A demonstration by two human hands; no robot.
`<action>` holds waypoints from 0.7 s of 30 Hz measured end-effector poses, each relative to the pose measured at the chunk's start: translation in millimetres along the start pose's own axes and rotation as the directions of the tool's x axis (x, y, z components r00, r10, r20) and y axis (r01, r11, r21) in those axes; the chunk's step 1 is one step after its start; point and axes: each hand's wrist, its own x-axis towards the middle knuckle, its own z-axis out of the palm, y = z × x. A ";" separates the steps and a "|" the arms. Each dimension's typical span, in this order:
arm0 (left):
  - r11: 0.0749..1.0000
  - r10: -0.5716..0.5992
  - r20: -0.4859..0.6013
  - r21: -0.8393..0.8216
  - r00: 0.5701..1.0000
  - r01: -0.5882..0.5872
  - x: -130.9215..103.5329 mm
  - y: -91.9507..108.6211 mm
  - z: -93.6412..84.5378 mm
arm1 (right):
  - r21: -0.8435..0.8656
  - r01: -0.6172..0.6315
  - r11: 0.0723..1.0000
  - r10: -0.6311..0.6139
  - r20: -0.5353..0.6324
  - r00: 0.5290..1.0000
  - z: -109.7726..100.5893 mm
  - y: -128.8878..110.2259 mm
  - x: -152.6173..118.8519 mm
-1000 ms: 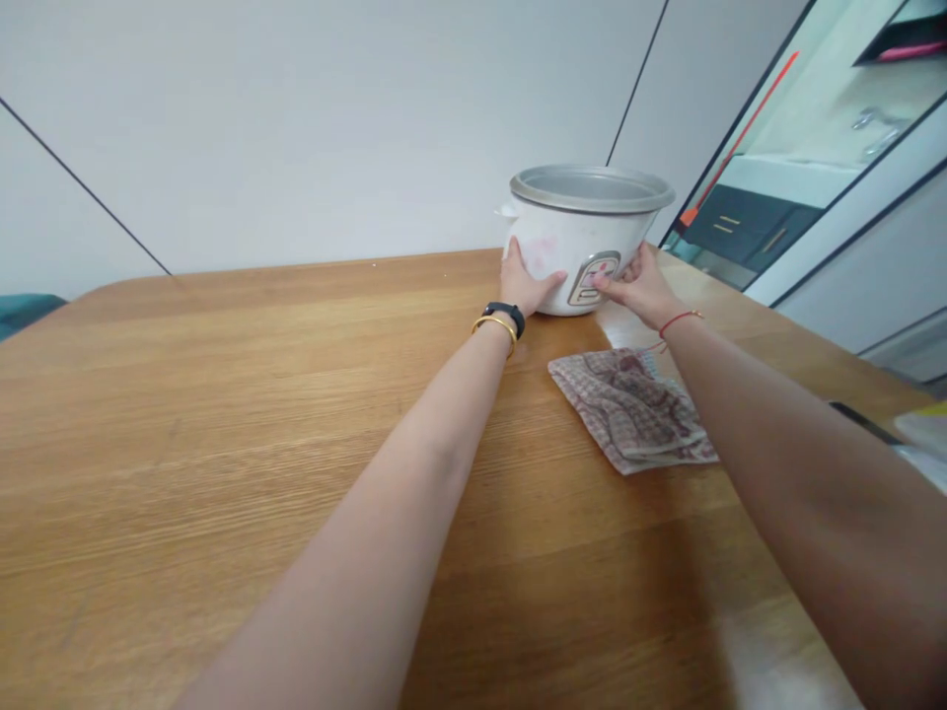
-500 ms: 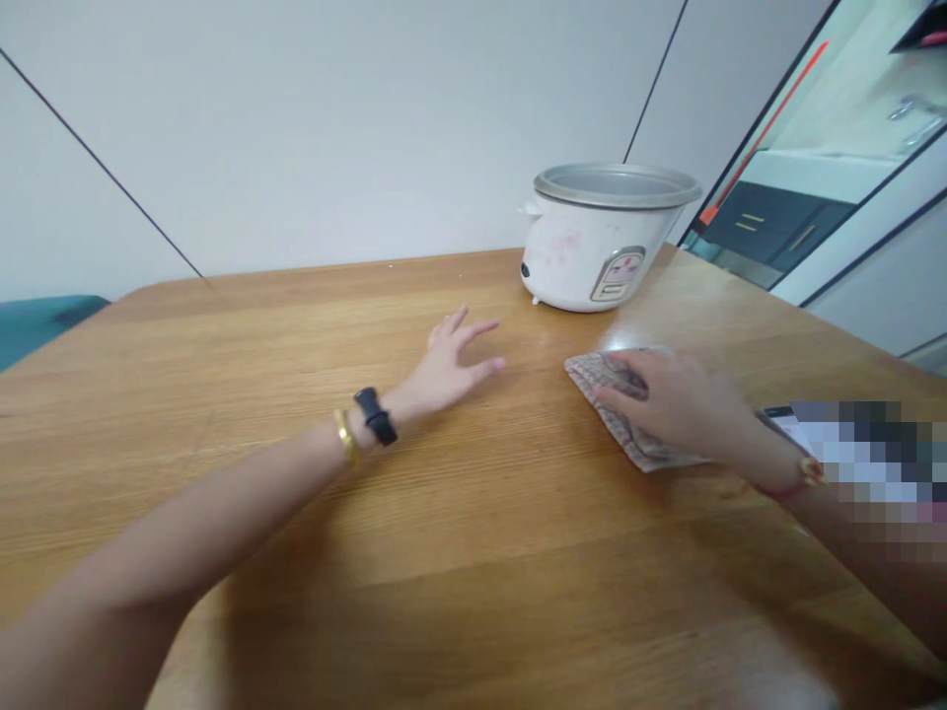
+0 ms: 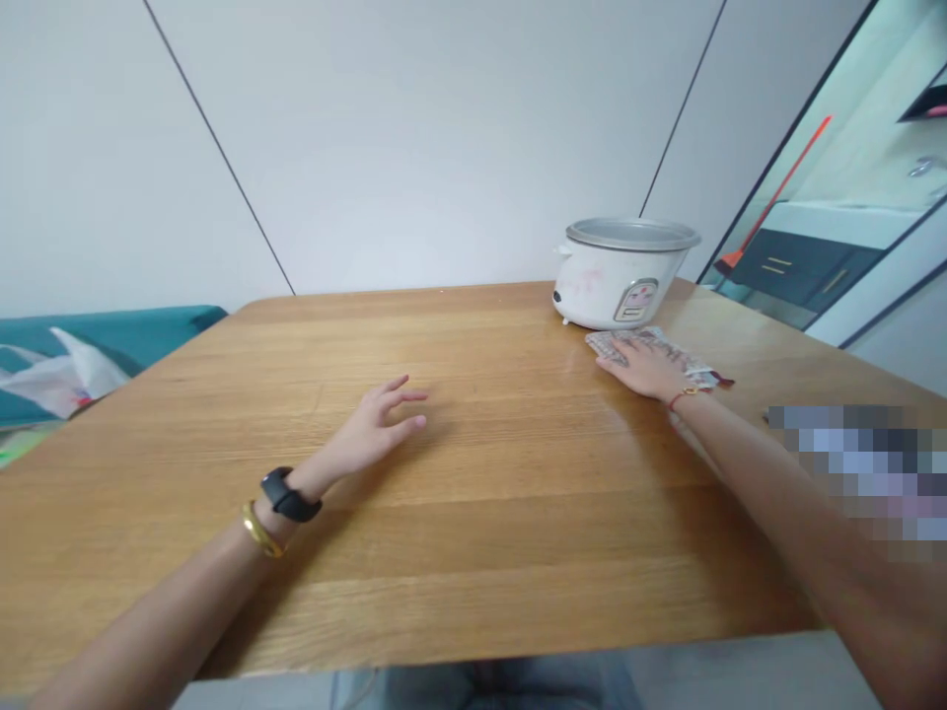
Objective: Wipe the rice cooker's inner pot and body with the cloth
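Beyond the table's left edge is one teal seat [image 3: 174,325] with one white plastic bag [image 3: 66,375] on it. The one wooden table [image 3: 473,552] runs from there across the view, its far edge along a pale wall [image 3: 444,138].

Of the two hands, the left hand [image 3: 366,429] is over the left half of the table, about midway between the near and far edges, with fingers and thumb spread apart. Its wrist bears one black band [image 3: 291,495] and one gold bangle [image 3: 261,531].

One white rice cooker [image 3: 592,286], open at the top, stands upright near the table's far right corner. Just in front of its base lies one patterned cloth [image 3: 605,341]; whether the two touch, I cannot tell. The right hand [image 3: 642,369] rests palm down on the cloth, fingers stretched out rather than clamped, hiding part of it. One red bracelet [image 3: 682,394] circles that wrist.

Toward the table's right edge, a pixelated patch [image 3: 858,444] covers whatever lies there, partly behind the right forearm. Past that edge, through an opening, are one orange-red broom [image 3: 776,195], one dark cabinet [image 3: 803,266] and one tap [image 3: 923,166].
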 end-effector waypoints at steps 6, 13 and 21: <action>0.972 -0.135 -0.114 -0.210 0.984 0.109 -3.5 -26.1 -16.5 | 0.008 -0.037 0.999 0.037 -0.122 0.992 -7.0 -64.1 -38.7; 0.908 -0.277 -0.227 -0.381 0.934 0.176 -2.4 -49.9 -24.1 | 0.168 0.296 0.940 -0.261 -0.203 0.944 1.7 -117.7 -86.2; 0.906 -0.296 -0.125 -0.350 0.947 0.237 -1.3 -54.5 -18.1 | 0.292 0.276 0.916 -0.245 -0.140 0.959 10.1 -115.9 -89.3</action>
